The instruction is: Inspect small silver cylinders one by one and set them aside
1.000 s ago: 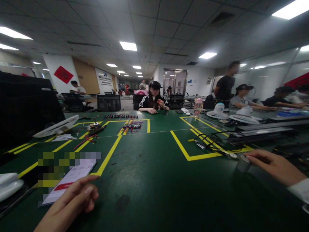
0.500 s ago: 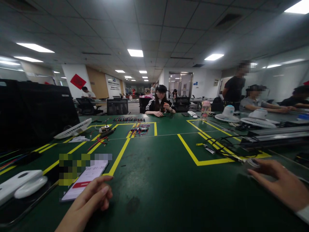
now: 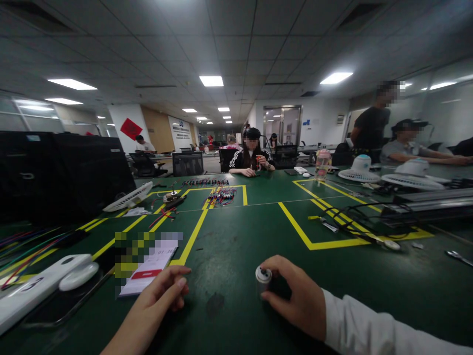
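A small cylindrical motor (image 3: 263, 280), silver with a pale end cap and dark slots, stands upright at the middle of the green table. Thumb and fingers of my right hand (image 3: 301, 298) grip it from the right. Whether its base touches the tabletop I cannot tell. On the left, my left hand (image 3: 164, 296) rests low over the table with index finger stretched out and the others loosely bent, holding nothing. Just behind its fingers lies a phone (image 3: 150, 268) with a lit timer screen, partly pixelated.
White devices (image 3: 61, 273) lie on a dark tablet at left, near a black case (image 3: 66, 177). Ahead are wired parts (image 3: 221, 195). To the right lie black cables (image 3: 347, 224), metal rails (image 3: 428, 207), fan parts (image 3: 358, 169) and a wrench (image 3: 458, 257). A person (image 3: 251, 155) sits opposite.
My right hand has come from the far right to the middle, carrying the motor. My left hand keeps its pose beside the phone. The view has shifted slightly.
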Motion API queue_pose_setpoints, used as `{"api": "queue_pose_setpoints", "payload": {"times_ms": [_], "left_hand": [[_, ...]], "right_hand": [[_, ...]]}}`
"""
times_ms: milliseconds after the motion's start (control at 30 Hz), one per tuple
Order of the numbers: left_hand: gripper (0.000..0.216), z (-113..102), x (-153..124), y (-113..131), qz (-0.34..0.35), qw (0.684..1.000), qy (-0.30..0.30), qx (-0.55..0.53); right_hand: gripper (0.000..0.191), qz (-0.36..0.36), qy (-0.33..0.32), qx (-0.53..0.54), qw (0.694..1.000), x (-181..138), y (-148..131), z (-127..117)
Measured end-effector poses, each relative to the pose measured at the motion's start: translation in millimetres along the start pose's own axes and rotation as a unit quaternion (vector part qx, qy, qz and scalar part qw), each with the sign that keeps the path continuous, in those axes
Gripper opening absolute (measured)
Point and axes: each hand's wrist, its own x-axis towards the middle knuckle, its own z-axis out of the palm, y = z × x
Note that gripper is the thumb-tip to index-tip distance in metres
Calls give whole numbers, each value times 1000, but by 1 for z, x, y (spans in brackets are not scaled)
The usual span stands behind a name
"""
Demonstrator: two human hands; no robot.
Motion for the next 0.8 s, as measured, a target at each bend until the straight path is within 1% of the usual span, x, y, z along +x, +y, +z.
{"api": "queue_pose_setpoints", "payload": {"times_ms": [67,133,167,233,267,333,400,467,567,633,700,800], "left_hand": [[23,13,0,8,13,998,-13,55],[20,34,0,20,45,993,-45,99],[21,46,-1,27,62,989,-72,115],[23,73,-2,44,95,981,-113,126],[24,87,-1,51,115,978,-117,128],[20,109,2,65,166,969,-113,147],[8,122,7,75,204,960,-100,164],[11,125,12,81,216,958,-85,170],[16,114,17,79,206,961,-55,175],[17,104,17,71,193,961,-48,189],[15,97,15,59,178,959,-57,215],[16,95,12,41,162,948,-82,261]], "right_hand": [[51,39,-8,29,999,0,0,-2],[63,79,-16,61,995,2,1,-4],[63,94,-22,75,993,3,2,-4],[51,105,-37,90,990,7,3,-4],[44,103,-45,94,989,8,3,-4],[34,91,-59,99,989,10,4,-5],[33,83,-67,101,989,11,3,-6],[33,83,-73,99,989,11,1,-9],[32,94,-73,93,988,8,-1,-11],[33,105,-66,81,989,6,-1,-12],[34,112,-66,65,989,4,0,-13],[34,111,-74,50,990,1,1,-13]]}}
